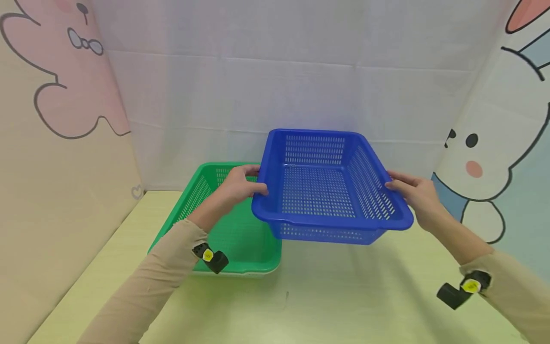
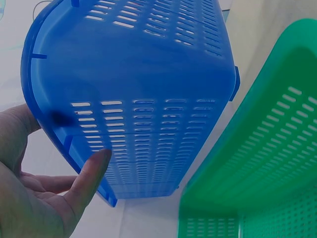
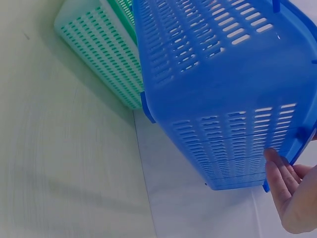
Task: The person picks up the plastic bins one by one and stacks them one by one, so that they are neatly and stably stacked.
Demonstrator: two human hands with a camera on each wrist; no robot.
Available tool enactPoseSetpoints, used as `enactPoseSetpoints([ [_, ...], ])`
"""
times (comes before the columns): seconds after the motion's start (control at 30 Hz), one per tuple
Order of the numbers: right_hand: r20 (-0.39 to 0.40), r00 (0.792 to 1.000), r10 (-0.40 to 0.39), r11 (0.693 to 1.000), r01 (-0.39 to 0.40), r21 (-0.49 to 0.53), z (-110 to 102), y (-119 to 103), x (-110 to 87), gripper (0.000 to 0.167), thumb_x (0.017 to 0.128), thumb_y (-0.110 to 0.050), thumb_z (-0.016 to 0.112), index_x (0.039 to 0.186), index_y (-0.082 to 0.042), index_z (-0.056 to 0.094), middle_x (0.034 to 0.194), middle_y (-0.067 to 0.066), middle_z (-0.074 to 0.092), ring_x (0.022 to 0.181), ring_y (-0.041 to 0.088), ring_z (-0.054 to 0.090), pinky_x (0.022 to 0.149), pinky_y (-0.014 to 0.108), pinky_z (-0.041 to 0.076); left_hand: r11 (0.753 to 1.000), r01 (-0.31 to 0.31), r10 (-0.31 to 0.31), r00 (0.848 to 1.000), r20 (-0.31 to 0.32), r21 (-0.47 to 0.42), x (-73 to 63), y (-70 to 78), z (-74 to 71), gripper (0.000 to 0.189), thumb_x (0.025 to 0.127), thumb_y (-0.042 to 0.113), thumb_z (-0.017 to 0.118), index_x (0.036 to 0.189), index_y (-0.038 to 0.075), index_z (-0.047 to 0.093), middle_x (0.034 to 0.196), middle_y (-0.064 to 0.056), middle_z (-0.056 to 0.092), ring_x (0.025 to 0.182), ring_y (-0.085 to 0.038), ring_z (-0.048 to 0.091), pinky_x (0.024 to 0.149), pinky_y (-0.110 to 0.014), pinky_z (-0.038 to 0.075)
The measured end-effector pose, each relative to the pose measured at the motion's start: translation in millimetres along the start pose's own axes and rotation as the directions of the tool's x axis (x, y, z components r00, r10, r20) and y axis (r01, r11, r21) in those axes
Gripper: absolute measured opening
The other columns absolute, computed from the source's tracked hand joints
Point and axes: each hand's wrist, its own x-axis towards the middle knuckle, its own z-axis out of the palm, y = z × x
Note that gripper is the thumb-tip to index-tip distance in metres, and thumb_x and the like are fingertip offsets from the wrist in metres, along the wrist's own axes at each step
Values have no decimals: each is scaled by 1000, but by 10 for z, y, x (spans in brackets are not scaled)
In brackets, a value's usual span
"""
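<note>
Both hands hold up a blue plastic basket (image 1: 318, 191) with slotted walls, tilted so its inside faces the head view. My left hand (image 1: 241, 184) grips its left rim, the thumb over the top. On the opposite rim my right hand (image 1: 414, 196) grips in the same way. Seen from below in the left wrist view, fingers of the left hand (image 2: 44, 183) lie against the basket's side wall (image 2: 148, 129). The right wrist view has the right hand (image 3: 294, 193) at the rim, fingertips on the slotted wall. Nothing lies in the blue basket.
A green basket (image 1: 223, 267) stands on the pale table (image 1: 326, 306), left of the blue one and partly behind the left arm. A whitish basket (image 3: 99, 54) shows under the green one. White cloth (image 1: 283, 91) hangs behind; printed panels flank both sides.
</note>
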Motion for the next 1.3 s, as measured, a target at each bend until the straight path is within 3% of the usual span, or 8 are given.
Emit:
enactPoseSetpoints([
  [0.1, 3, 1000, 10, 1000, -10, 29, 75, -42, 14, 63, 90, -31, 56, 137, 5, 34, 84, -26, 57, 79, -6, 57, 92, 30, 45, 1000, -10, 10, 1000, -2, 6, -13, 7, -98, 67, 73, 1, 62, 135, 2, 39, 125, -14, 48, 104, -28, 56, 82, -34, 51],
  [0.2, -2, 1000, 8, 996, -8, 92, 161, -82, 13, 66, 87, -31, 59, 137, 4, 35, 87, -23, 59, 79, -6, 57, 102, 45, 32, 1000, -24, 24, 1000, 3, 12, -29, 2, -198, 68, 73, 1, 62, 137, 4, 37, 125, -14, 47, 106, -29, 55, 83, -36, 51],
  [0.3, -19, 1000, -17, 989, 20, 147, 258, -120, 8, 64, 86, -26, 62, 135, 6, 36, 87, -21, 61, 79, -5, 58, 95, 30, 42, 999, -33, 33, 999, 7, 26, -44, -23, -298, 70, 74, 1, 62, 139, 4, 34, 128, -14, 45, 110, -30, 53, 86, -39, 49],
  [0.43, -45, 997, -57, 985, 63, 160, 394, -180, 5, 57, 87, -18, 60, 133, 7, 39, 86, -21, 60, 78, -5, 59, 70, 9, 47, 997, -57, 56, 998, 14, 48, -69, -82, -436, 71, 76, 2, 61, 140, 3, 31, 134, -15, 41, 115, -32, 50, 88, -42, 47],
  [0.7, -51, 996, -77, 993, 82, 89, 666, -280, 31, 50, 88, -20, 58, 130, 3, 46, 93, -15, 56, 81, -4, 57, 72, 12, 47, 988, -77, 71, 996, 45, 134, -142, -187, -739, 71, 79, 5, 60, 141, -1, 26, 137, -19, 36, 117, -35, 46, 88, -43, 47],
  [1.03, -72, 994, -85, 983, 95, 155, 1041, -341, 76, 45, 85, -10, 59, 127, 2, 50, 108, 12, 54, 74, 0, 58, 72, 15, 50, 964, -87, 75, 995, 59, 252, -235, -320, -1061, 70, 80, 11, 62, 140, -3, 28, 136, -22, 37, 116, -38, 46, 84, -43, 49],
  [1.3, -61, 993, -101, 978, 110, 178, 1271, -369, 121, 43, 85, -9, 59, 125, 2, 52, 109, 17, 54, 76, 5, 60, 75, 20, 52, 961, -73, 63, 997, 46, 266, -322, -424, -1243, 71, 80, 11, 61, 140, -4, 25, 137, -25, 35, 117, -41, 44, 89, -48, 45],
])
